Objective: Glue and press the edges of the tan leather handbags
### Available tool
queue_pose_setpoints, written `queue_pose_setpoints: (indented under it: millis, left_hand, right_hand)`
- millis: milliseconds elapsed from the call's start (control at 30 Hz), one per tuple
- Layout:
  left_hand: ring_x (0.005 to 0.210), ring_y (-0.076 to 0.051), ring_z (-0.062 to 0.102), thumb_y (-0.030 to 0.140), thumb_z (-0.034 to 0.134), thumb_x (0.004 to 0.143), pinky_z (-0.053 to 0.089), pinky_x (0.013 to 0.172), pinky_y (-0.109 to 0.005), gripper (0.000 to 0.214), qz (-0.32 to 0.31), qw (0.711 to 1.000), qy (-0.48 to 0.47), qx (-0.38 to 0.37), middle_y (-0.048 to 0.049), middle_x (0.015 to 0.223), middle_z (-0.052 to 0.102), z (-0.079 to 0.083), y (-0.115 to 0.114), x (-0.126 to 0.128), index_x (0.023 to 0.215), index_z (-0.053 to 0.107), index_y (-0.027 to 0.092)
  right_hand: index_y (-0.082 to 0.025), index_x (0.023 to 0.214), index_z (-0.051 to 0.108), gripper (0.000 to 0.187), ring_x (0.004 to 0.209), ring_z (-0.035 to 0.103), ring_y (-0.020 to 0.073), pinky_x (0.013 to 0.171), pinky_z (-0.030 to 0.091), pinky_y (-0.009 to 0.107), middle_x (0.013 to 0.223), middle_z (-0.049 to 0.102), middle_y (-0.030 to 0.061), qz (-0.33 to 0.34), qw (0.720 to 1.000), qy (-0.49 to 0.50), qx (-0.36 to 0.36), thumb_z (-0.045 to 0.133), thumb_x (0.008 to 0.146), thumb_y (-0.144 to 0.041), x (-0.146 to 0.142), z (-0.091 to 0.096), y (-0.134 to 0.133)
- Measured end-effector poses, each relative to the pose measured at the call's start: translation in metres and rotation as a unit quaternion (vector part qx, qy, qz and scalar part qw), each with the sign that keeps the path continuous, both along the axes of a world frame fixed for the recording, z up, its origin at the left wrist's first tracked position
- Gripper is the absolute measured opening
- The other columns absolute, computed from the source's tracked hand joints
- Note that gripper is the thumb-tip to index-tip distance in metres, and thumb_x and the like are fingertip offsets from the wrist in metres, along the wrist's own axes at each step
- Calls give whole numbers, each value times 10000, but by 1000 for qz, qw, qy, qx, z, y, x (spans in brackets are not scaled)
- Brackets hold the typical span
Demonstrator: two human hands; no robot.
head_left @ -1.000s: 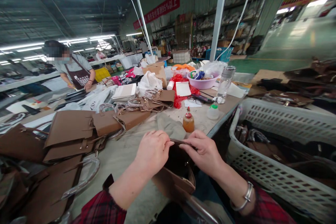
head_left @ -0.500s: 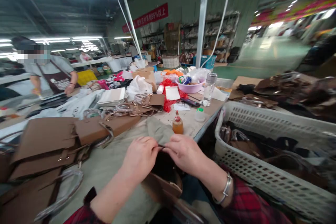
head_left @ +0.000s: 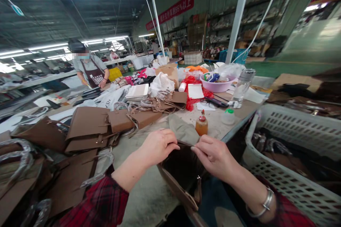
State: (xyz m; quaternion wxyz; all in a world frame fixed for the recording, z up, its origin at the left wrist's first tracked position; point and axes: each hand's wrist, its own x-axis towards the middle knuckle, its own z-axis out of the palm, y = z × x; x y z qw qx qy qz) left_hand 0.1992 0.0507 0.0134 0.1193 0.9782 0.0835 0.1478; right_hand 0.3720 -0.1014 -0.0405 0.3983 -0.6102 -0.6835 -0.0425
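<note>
A brown handbag [head_left: 176, 184] stands with its mouth spread at the near table edge, its dark inside showing. My left hand [head_left: 160, 148] pinches the far rim of the bag between thumb and fingers. On the same rim, a little to the right, my right hand [head_left: 213, 156] pinches too, a silver bangle on its wrist. A short stretch of edge runs between the two hands. A metal clasp [head_left: 198, 178] hangs at the bag's right side. Just beyond my hands stands a small bottle of amber liquid [head_left: 201, 126] with a red top.
More brown handbags [head_left: 87, 124] with plastic-wrapped handles lie on the left. A pale plastic crate [head_left: 287, 170] holding bags stands on the right. Further back are a purple basin [head_left: 218, 84], a clear water bottle [head_left: 242, 88] and a green-capped jar [head_left: 228, 117]. A co-worker [head_left: 92, 67] stands far left.
The view has swung left, so the scene sits further right. My hands have moved apart along the bag's rim, and more of the bag's inside shows.
</note>
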Motion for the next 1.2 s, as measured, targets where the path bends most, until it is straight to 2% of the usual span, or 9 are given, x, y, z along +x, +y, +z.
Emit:
queue_pose_setpoints:
  millis: [333, 500, 633, 733, 867, 1000, 1067, 1133, 1200]
  left_hand:
    - [761, -177, 587, 160, 662, 854, 420, 716, -295, 171, 100, 995, -26, -12, -22, 750, 621, -8, -12, 10, 688, 623, 139]
    - [725, -163, 565, 141, 679, 834, 390, 670, -289, 205, 102, 994, -36, -26, -9, 715, 593, -9, -12, 14, 647, 594, 140]
    - [745, -163, 580, 154, 712, 822, 412, 699, -278, 221, 98, 992, -35, -65, -16, 742, 612, -10, -9, 15, 636, 594, 138]
    - [743, -173, 586, 184, 700, 837, 406, 682, -288, 222, 116, 992, -29, -49, -22, 738, 612, -10, -10, 16, 643, 603, 139]
    - [728, -180, 587, 190, 676, 846, 388, 648, -303, 218, 147, 989, -19, -15, -22, 732, 605, -10, -15, 16, 648, 596, 145]
    - [726, -193, 589, 186, 653, 852, 400, 648, -318, 202, 141, 990, -27, 6, -20, 737, 600, -12, -15, 18, 663, 588, 152]
    - [729, -197, 591, 173, 641, 854, 410, 649, -317, 203, 142, 989, -35, 8, -25, 733, 596, -15, -14, 19, 662, 580, 151]
    - [746, -190, 602, 143, 638, 851, 432, 669, -305, 193, 137, 989, -48, -15, -26, 753, 610, -16, -11, 17, 667, 578, 151]
    - [868, -189, 628, 123, 680, 825, 467, 766, -295, 142, 116, 989, -78, -53, -36, 906, 655, -17, -8, 9, 723, 587, 156]
  right_hand:
    - [-149, 666, 556, 271, 642, 444, 108, 584, 339, 272, 691, 465, 27, -5, 1000, 24, 14, 525, 931, -194, -4, -3, -4]
    - [-153, 698, 621, 235, 640, 474, 103, 581, 359, 265, 684, 486, 24, -21, 999, 21, 19, 553, 919, -196, -3, -3, -2]
    - [-161, 724, 653, 211, 643, 500, 101, 581, 382, 253, 682, 507, 21, -30, 999, 20, 29, 571, 913, -206, 0, -2, 0]
    - [-163, 706, 645, 230, 635, 505, 97, 572, 386, 243, 677, 512, 20, -20, 999, 24, 27, 569, 917, -212, 1, 1, -1]
    - [-176, 712, 642, 293, 631, 517, 108, 577, 385, 256, 679, 521, 21, -3, 999, 8, -34, 548, 946, -324, 3, 11, -3]
    - [-224, 885, 681, 388, 576, 538, 148, 529, 335, 291, 658, 575, -1, -52, 988, -74, -127, 599, 852, -601, 3, 27, 6]
    - [-224, 798, 662, 350, 577, 551, 170, 525, 296, 305, 652, 588, 4, -72, 975, -144, -156, 584, 875, -556, 0, 31, 16]
    - [-201, 667, 599, 331, 595, 561, 181, 537, 277, 315, 649, 585, 16, -71, 963, -195, -171, 559, 911, -420, -2, 33, 25]
    - [-187, 651, 572, 295, 596, 557, 178, 546, 280, 316, 650, 577, 21, -61, 962, -209, -167, 552, 909, -329, -3, 32, 31]
